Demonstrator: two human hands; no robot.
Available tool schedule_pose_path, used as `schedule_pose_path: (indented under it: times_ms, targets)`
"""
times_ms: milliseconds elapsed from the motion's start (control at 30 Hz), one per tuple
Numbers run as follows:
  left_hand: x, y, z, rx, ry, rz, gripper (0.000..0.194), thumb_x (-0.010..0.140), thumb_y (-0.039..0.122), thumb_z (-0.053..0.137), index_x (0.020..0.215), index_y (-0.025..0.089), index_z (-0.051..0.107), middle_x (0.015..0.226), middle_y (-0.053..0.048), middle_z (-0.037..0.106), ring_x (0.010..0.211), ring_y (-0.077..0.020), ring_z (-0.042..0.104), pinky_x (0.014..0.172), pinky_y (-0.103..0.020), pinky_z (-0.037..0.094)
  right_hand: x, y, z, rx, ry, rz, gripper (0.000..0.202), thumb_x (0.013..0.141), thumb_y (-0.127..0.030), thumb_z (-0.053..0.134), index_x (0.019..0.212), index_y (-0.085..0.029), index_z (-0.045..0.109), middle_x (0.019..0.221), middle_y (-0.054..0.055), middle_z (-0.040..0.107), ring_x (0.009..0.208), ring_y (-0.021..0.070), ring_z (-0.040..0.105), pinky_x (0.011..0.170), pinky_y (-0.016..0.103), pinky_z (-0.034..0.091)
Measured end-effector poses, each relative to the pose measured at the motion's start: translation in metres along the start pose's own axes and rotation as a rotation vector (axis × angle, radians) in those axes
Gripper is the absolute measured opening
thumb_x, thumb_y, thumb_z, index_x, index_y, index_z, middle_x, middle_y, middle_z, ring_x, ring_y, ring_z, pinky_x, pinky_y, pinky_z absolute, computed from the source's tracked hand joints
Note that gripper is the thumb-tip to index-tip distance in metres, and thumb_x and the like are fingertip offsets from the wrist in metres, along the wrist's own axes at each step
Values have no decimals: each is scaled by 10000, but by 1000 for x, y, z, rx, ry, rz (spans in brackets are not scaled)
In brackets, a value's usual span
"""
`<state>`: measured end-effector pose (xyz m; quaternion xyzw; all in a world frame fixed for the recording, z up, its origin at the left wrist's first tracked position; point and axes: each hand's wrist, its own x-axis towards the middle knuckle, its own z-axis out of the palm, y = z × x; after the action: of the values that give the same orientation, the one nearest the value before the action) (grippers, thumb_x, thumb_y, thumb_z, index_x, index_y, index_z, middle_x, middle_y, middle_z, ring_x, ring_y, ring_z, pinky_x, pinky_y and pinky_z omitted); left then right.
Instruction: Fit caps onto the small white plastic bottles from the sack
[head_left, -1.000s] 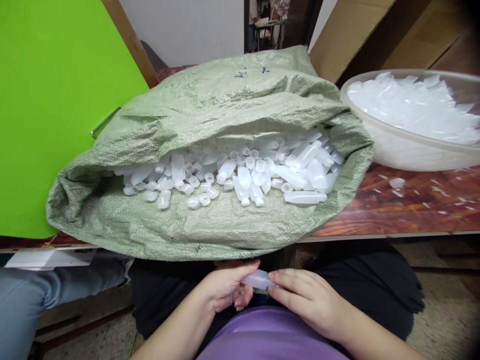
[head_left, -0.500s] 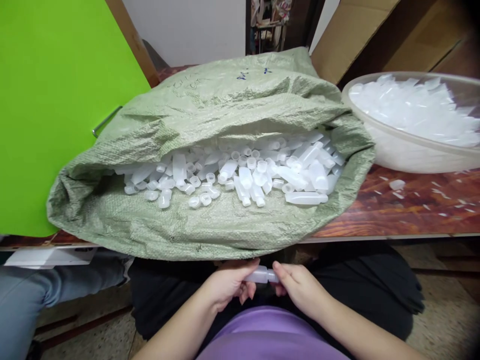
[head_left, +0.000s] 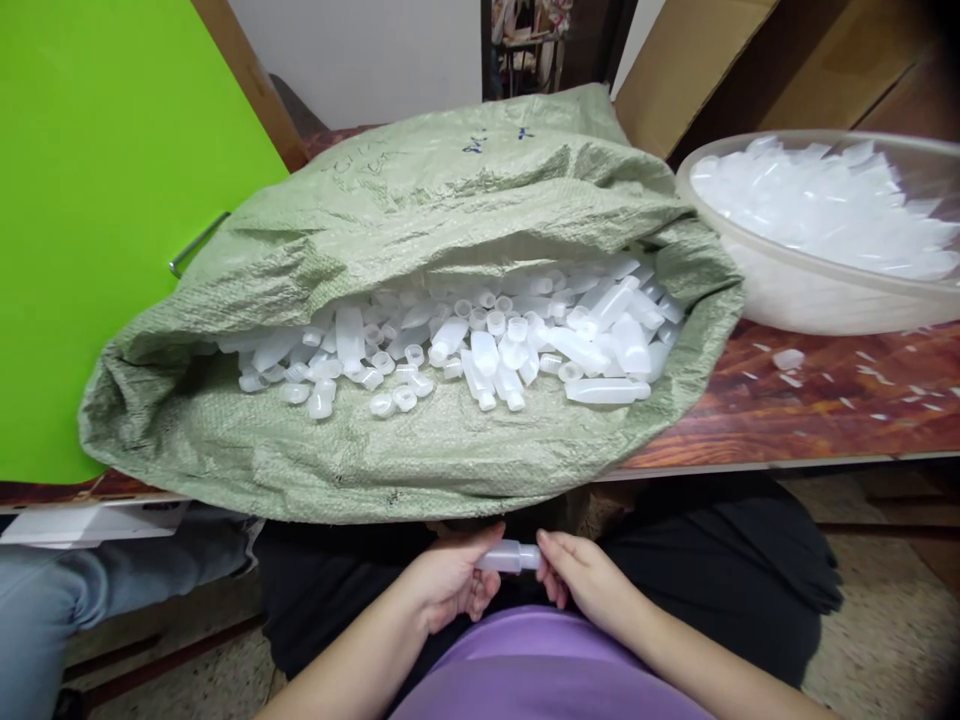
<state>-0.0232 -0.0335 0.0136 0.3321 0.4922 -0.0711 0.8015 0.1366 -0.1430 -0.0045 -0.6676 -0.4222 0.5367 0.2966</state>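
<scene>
Low over my lap, my left hand (head_left: 457,580) is closed around the body of a small translucent plastic bottle (head_left: 504,556). Its narrower neck points right. At that end, my right hand (head_left: 574,570) has its thumb and curled fingers gripping the tip, which they partly hide. Just beyond my hands lies a large pale green woven sack (head_left: 420,465) with its mouth open toward me. Inside it are many similar loose plastic bottles (head_left: 484,352), heaped at various angles.
A wide translucent basin (head_left: 810,305) piled with white plastic pieces stands at the right. Small scraps and one piece (head_left: 788,359) lie on the wood-patterned table (head_left: 720,430). A bright green board (head_left: 112,220) is at left, a cardboard box (head_left: 690,70) behind, another person's leg (head_left: 37,600) lower left.
Both hands have shifted slightly left with the bottle. My right fingertips have slid outward along the neck, so more of it shows. The whole view has also moved a little.
</scene>
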Motion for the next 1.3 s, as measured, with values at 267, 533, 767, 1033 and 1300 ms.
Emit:
schedule_pose_path:
  times_ms: [267, 533, 767, 1033, 1300]
  targets:
    - [-1, 3, 2, -59, 23, -13, 615, 466, 735, 683, 581, 138, 585, 346, 54, 412, 302, -78, 307, 377, -248, 181, 4, -14, -1, 15, -25, -155, 333, 846, -470, 454, 893, -152, 544, 819, 64, 624, 718, 137, 544, 684, 290, 445]
    - [9, -10, 3, -38, 131, 135, 602, 553, 719, 648, 422, 166, 453, 333, 28, 390, 309, -74, 309, 390, -246, 192, 23, -6, 15, 336, -88, 123, 536, 726, -703, 433, 760, -168, 453, 562, -48, 443, 428, 57, 357, 435, 211, 320]
    - [11, 23, 3, -124, -59, 213, 620, 509, 586, 778, 914, 140, 632, 901, -88, 655, 614, -132, 575, 601, -260, 450, 18, -35, -25, -428, 106, 16, 402, 901, -415, 341, 1096, -141, 562, 1081, 166, 611, 912, 226, 618, 740, 340, 467]
    - [-99, 75, -13, 979, -203, 442, 240, 874, 306, 503, 1032, 243, 672, 1015, -57, 675, 928, -227, 604, 846, -305, 423, -15, -156, -53, -476, -154, -603, 141, 874, -255, 471, 867, -212, 605, 811, -5, 625, 742, 91, 579, 668, 187, 448]
    - [-163, 156, -96, 1209, 1092, 680, 386, 844, 352, 359, 1101, 165, 579, 1101, -112, 602, 1015, -286, 559, 939, -412, 424, 73, -229, 1, -1035, 303, -686, 257, 821, -66, 351, 951, -128, 564, 935, 114, 548, 901, 235, 560, 668, 314, 491]
